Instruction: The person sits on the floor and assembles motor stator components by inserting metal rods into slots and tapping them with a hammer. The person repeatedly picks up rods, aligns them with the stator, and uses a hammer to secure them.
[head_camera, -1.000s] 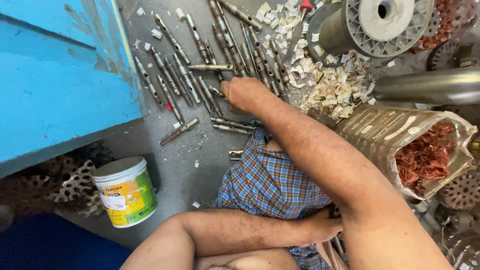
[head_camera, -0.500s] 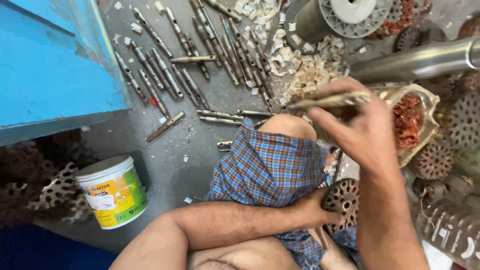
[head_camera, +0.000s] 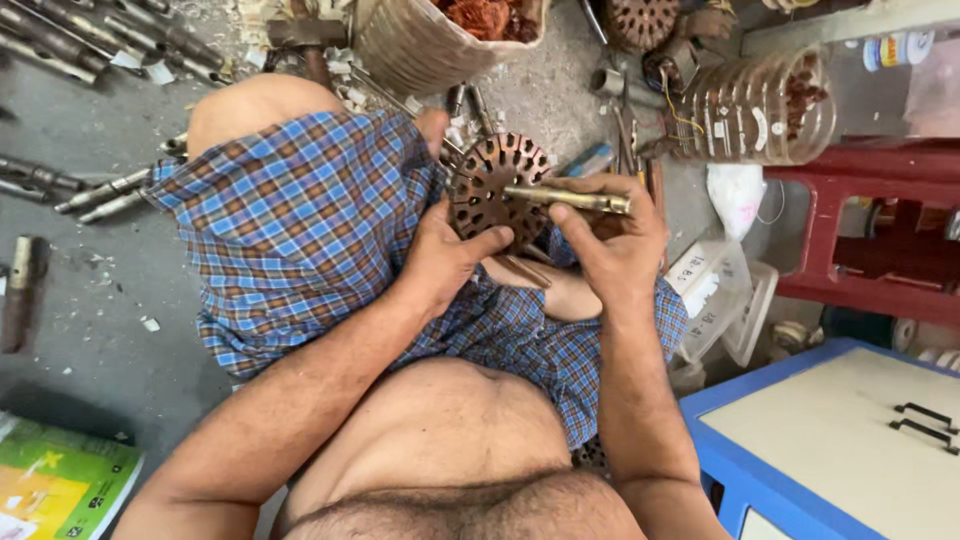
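Rotor and shaft held over the lap.
The slotted, likely heavy, stiff rotor is gripped at its rim by the left hand; the shaft is pinched in the right hand.

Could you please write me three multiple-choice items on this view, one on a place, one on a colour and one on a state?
1. Where is the round slotted metal core?
A. Held over the lap
B. On the blue table
C. Inside the woven basket

2. What colour is the stool at the right?
A. Green
B. Red
C. White

3. How is the metal shaft held?
A. Lying loose on the floor
B. Standing in the clear jar
C. Gripped in the right hand, its end at the core's centre

Answers: 1 A, the left hand holds it above the checked cloth. 2 B, its legs and top are red. 3 C, the right hand closes its fingers on it.
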